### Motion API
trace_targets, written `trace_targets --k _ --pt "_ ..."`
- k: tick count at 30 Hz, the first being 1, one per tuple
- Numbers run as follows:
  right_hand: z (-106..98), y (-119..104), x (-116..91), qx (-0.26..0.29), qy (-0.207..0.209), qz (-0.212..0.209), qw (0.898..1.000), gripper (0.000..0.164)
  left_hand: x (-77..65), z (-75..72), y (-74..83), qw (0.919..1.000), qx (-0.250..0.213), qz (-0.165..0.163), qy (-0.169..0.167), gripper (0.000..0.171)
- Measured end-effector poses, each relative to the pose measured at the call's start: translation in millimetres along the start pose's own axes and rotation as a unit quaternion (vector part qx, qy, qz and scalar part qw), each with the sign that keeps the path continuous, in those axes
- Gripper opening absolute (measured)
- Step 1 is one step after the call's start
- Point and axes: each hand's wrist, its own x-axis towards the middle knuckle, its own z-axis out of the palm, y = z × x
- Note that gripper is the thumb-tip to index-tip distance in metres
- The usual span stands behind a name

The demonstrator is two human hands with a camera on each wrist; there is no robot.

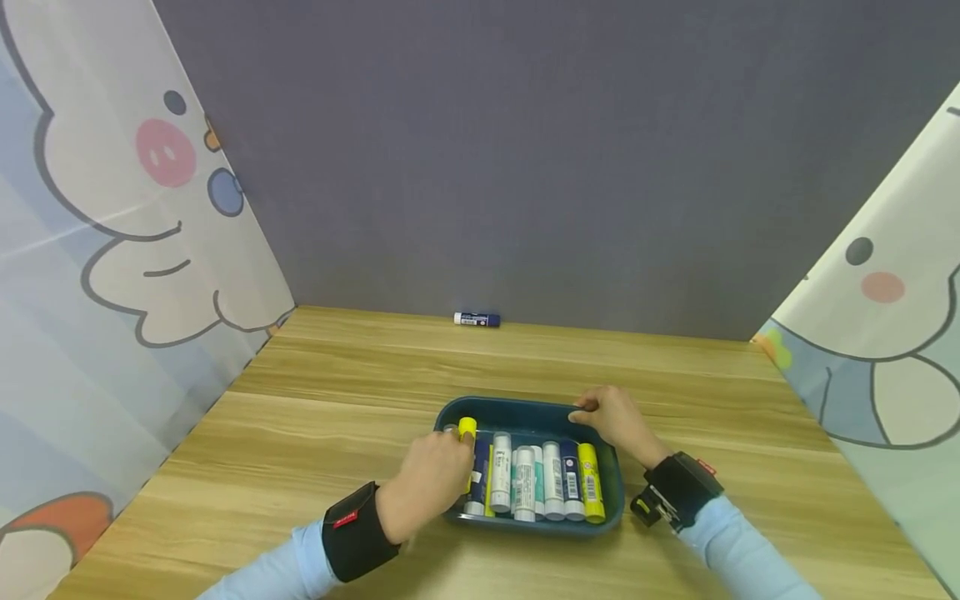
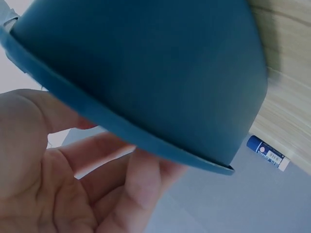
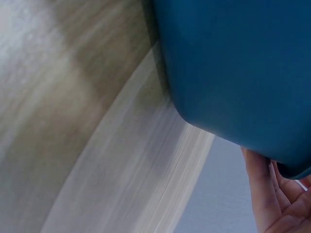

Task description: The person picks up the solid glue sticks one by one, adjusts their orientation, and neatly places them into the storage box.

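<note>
A dark teal plastic bin (image 1: 517, 402) stands on the table with several glue sticks lying side by side in it. Among them are a white glue stick (image 1: 501, 471), a navy-and-white one (image 1: 572, 479) and a yellow one (image 1: 591, 483) at the right end. Over the bin's left end, my left hand (image 1: 431, 471) holds another yellow glue stick (image 1: 467, 426); its fingers cover the stick's middle. In the left wrist view the rim hides these fingertips. Thumb and fingers of my right hand (image 1: 618, 425) pinch the rim near the far right corner.
A lone blue-and-white glue stick (image 1: 477, 319) lies at the back of the wooden table (image 1: 337, 383), by the grey back panel (image 1: 480, 167). Cartoon-printed sheets (image 1: 97, 275) flank the table on both sides.
</note>
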Motion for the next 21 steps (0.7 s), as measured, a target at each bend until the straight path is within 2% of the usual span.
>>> trace_targets --k 6,12,19,21 --pt "1.0 0.3 0.7 -0.001 0.001 0.0 1.0 0.017 2.0 0.0 -4.5 0.9995 -0.023 0.01 0.019 0.029" --pt "-0.2 0.3 0.3 -0.004 0.001 0.003 1.0 0.016 8.2 -0.7 -14.3 0.9966 -0.022 0.031 0.073 0.035" --pt "1.1 -1.3 -0.3 0.002 0.005 -0.002 1.0 0.015 24.0 -9.6 -47.3 0.9878 -0.079 0.009 0.134 0.032" --pt "1.1 -0.5 0.2 -0.001 0.004 -0.003 1.0 0.015 31.3 -10.2 -58.7 0.9856 -0.099 0.007 0.137 0.031"
